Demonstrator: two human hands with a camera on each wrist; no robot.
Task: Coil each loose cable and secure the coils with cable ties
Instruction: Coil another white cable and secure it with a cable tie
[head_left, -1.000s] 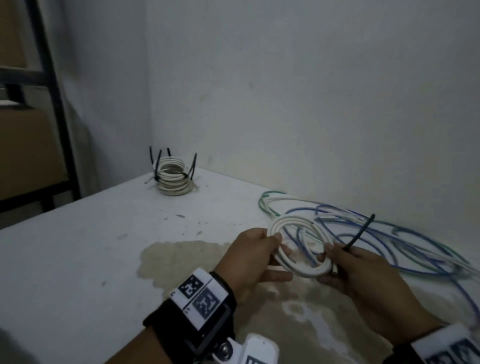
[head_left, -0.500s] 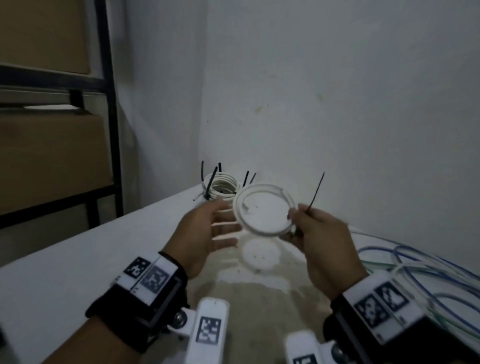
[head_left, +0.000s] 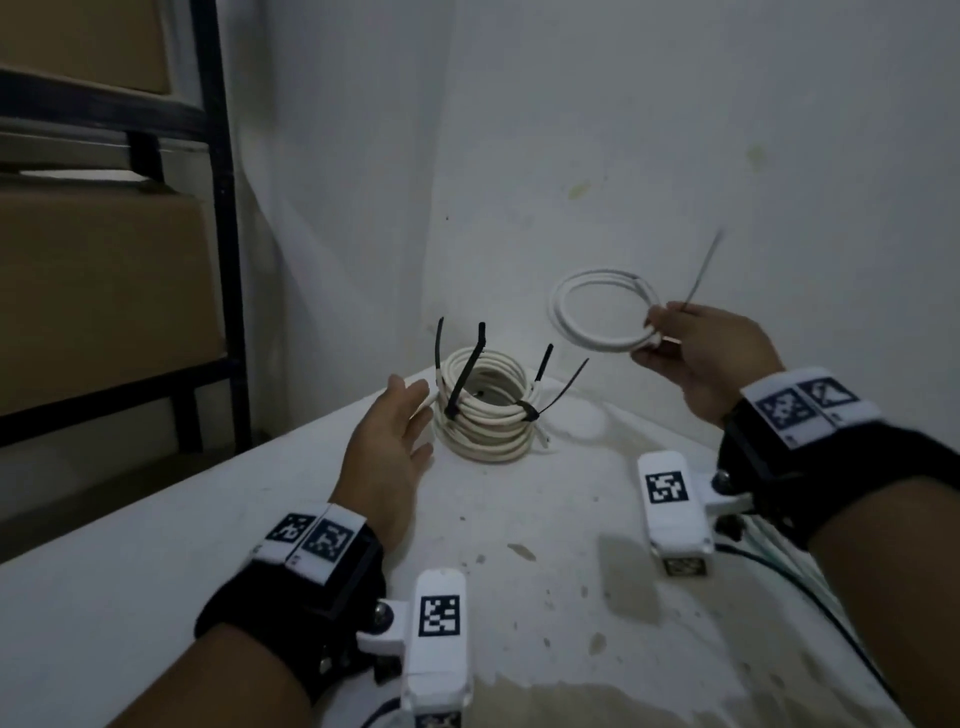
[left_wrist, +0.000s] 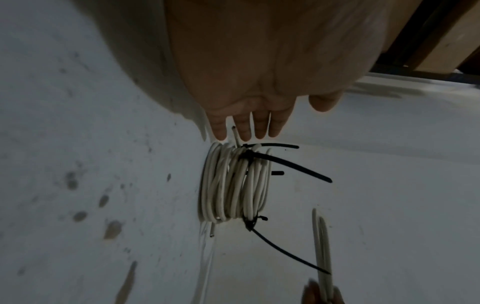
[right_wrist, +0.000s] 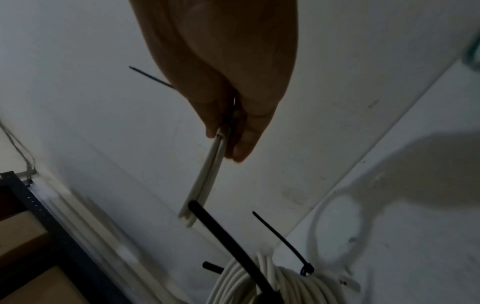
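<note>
My right hand (head_left: 660, 338) holds a small white cable coil (head_left: 597, 309) in the air above the table's far corner, pinching it at its right side; a black cable tie (head_left: 701, 275) sticks up from the same grip. The right wrist view shows the coil (right_wrist: 205, 179) edge-on between thumb and fingers (right_wrist: 244, 144). A stack of tied white coils (head_left: 485, 410) with several black tie tails stands on the white table (head_left: 156, 571). My left hand (head_left: 410, 410) is open, fingers straight, just left of the stack (left_wrist: 233, 185); its fingertips (left_wrist: 259, 129) nearly touch it.
A dark metal shelf frame (head_left: 223, 208) with cardboard boxes (head_left: 104, 291) stands left of the table. White walls meet right behind the stack. Loose cables (head_left: 769, 540) lie at the table's right edge under my right wrist. Stains mark the near tabletop.
My left hand let go of the small coil and dropped to the tied stack. My right hand carried the coil and tie up and to the right. The view swung toward the corner.
</note>
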